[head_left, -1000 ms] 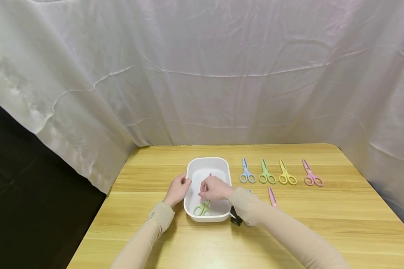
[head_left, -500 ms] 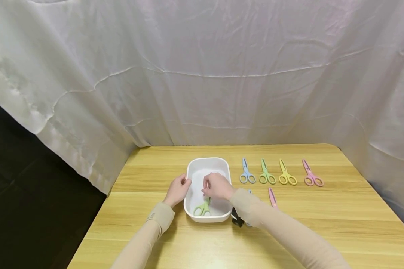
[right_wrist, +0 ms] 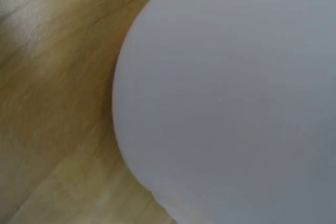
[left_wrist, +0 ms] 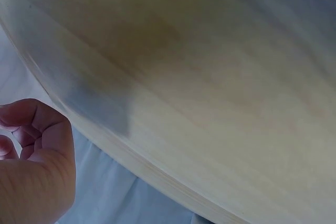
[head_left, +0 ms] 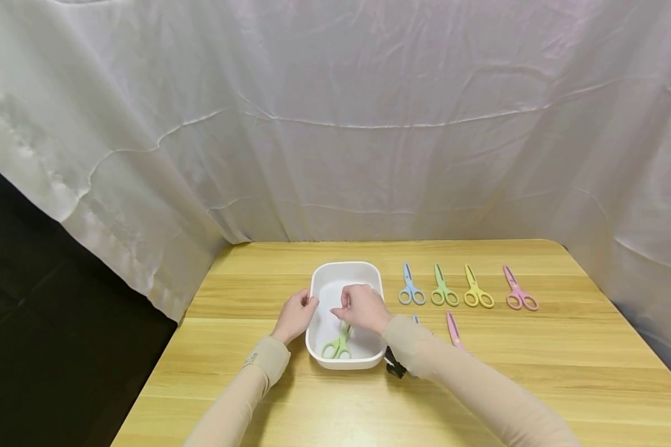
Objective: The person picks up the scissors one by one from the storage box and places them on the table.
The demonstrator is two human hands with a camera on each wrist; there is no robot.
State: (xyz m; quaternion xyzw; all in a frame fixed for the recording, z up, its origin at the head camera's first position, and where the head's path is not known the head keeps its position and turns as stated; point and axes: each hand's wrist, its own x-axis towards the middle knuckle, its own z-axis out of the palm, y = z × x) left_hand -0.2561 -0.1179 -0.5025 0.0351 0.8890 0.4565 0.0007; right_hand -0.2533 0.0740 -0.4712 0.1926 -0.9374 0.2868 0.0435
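A white plastic tray (head_left: 345,364) stands on the table. My left hand (head_left: 294,316) grips its left rim, thumb over the edge; in the left wrist view this hand (left_wrist: 39,166) shows curled fingers. My right hand (head_left: 362,308) is inside the tray with its fingers bent toward the thumb. What lies between those fingertips is hidden, so I cannot tell whether they hold anything. Just below that hand, green scissors (head_left: 338,346) lie on the tray floor, their blade end partly covered. The right wrist view shows only a smooth white surface and wood.
Right of the tray lies a row of blue scissors (head_left: 410,288), green scissors (head_left: 443,290), yellow scissors (head_left: 475,290) and pink scissors (head_left: 517,293). Nearer, another pink pair (head_left: 453,329) and a blue pair (head_left: 416,319) are partly hidden by my right forearm. Pale curtains hang behind.
My right hand has moved slightly away from me and right within the tray. Pink parts seen near its fingers earlier are out of sight; more of the green scissors shows. My left hand stays put.
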